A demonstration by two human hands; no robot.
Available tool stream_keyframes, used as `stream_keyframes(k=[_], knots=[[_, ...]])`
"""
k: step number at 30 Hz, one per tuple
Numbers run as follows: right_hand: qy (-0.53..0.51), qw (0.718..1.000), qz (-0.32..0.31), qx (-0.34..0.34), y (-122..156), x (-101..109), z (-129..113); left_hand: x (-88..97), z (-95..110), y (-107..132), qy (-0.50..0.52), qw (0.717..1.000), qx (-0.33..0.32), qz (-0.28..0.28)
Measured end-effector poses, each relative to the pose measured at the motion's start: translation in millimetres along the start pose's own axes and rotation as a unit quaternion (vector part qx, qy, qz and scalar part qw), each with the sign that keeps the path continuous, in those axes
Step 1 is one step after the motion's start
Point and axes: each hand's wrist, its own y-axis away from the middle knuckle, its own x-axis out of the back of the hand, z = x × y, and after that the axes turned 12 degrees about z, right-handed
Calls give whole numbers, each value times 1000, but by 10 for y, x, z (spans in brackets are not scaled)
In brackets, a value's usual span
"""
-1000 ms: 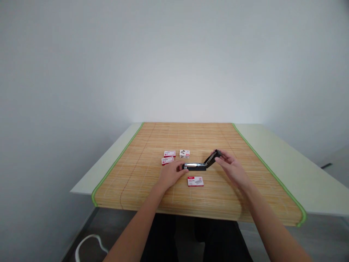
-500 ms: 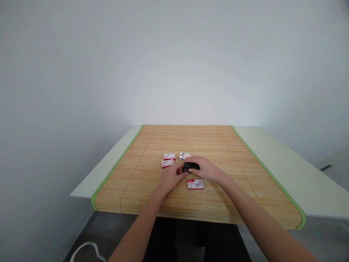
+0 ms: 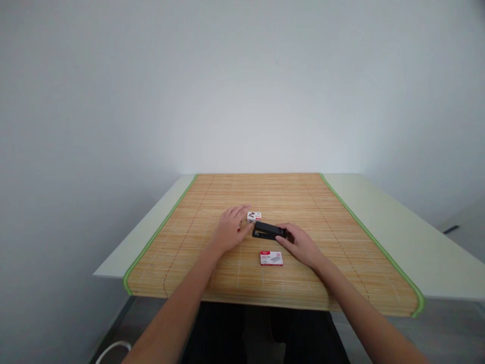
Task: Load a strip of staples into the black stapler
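Observation:
A black stapler (image 3: 267,230) lies on the bamboo mat, its head pointing left. My right hand (image 3: 300,244) grips its right end between thumb and fingers. My left hand (image 3: 230,230) is spread, thumb apart from the fingers, just left of the stapler and empty as far as I can see. Beyond its fingertips stands a small white box (image 3: 254,216) with a dark picture on it. The two red-and-white boxes are almost wholly hidden under this hand. Nearer to me lies a flat red-and-white staple box (image 3: 271,258).
A bamboo mat (image 3: 212,197) with green edging covers the middle of a white table (image 3: 379,217). A pale wall (image 3: 265,91) rises behind the table. A white cable (image 3: 113,348) curves near the floor at lower left.
My left hand has left the stapler and moved up and left over the two boxes, its fingers opening. My right hand has slid to the stapler's right end, uncovering its body.

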Motion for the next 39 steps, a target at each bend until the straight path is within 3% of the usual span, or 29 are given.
stream_keyframes(k=[5,9,12,17,22,29,31,35,39], knots=[[-5,1000,-5,-7,-5,1,-7,-213,-168,-167,-6,994,-36,-100],[-2,1000,-7,-5,5,4,11,-266,-367,-109,-23,992,-35,-117],[-4,1000,-5,-5,12,5,12,-183,-610,-51,-88,991,18,-99],[-8,1000,-5,-8,14,16,-3,120,-1124,99,-182,973,133,-53],[-13,1000,-6,-10,10,24,-27,315,-1478,284,-286,930,231,-17],[-13,1000,-3,-12,6,14,-26,314,-1455,317,-329,907,264,6],[-12,1000,-1,-11,7,15,-24,313,-1412,302,-325,916,236,5],[-6,1000,-9,-8,12,22,-18,311,-1398,295,-282,947,145,-53],[0,1000,-9,-5,11,23,-6,313,-1439,340,-295,936,188,-46]])
